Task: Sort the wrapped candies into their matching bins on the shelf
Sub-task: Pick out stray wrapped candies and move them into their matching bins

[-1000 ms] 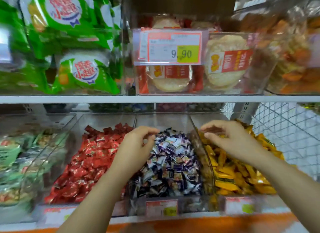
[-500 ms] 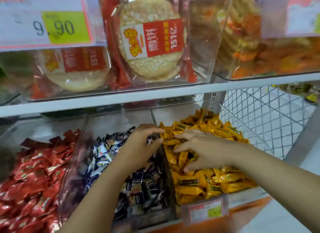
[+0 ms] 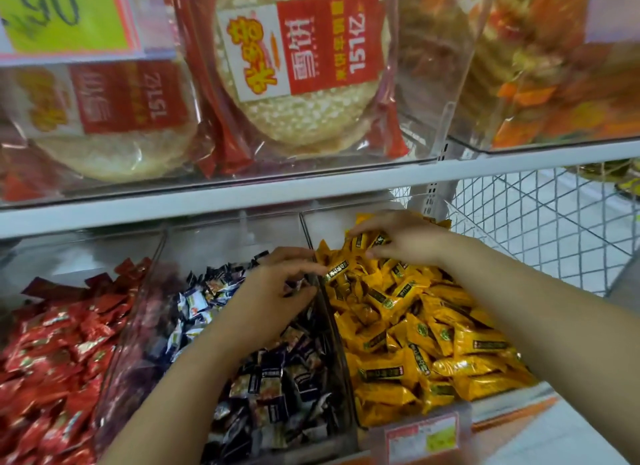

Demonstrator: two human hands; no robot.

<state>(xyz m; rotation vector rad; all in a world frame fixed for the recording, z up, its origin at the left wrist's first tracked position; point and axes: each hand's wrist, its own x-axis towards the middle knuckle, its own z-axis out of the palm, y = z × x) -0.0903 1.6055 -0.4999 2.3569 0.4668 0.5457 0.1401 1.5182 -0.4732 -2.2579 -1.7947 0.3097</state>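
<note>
Three clear bins stand side by side on the lower shelf. They hold red candies [image 3: 59, 347], dark purple-and-white candies [image 3: 277, 381] and yellow candies [image 3: 426, 343]. My left hand [image 3: 266, 302] hovers over the middle bin. Its fingertips pinch the end of one yellow candy [image 3: 337, 271] right above the clear divider [image 3: 341, 347]. My right hand [image 3: 405, 239] lies on the back of the yellow pile, fingers curled round a few yellow candies [image 3: 362, 240].
The upper shelf edge [image 3: 311, 194] runs close above the bins, carrying clear boxes of round rice cakes [image 3: 304, 83] and orange snacks [image 3: 554, 83]. A wire mesh panel [image 3: 554, 229] closes the right side. Price tags [image 3: 422, 440] stick out at the bins' fronts.
The view has moved closer and to the right. My right hand has slid to the back of the yellow pile. My left hand has reached to the divider and now has a yellow candy.
</note>
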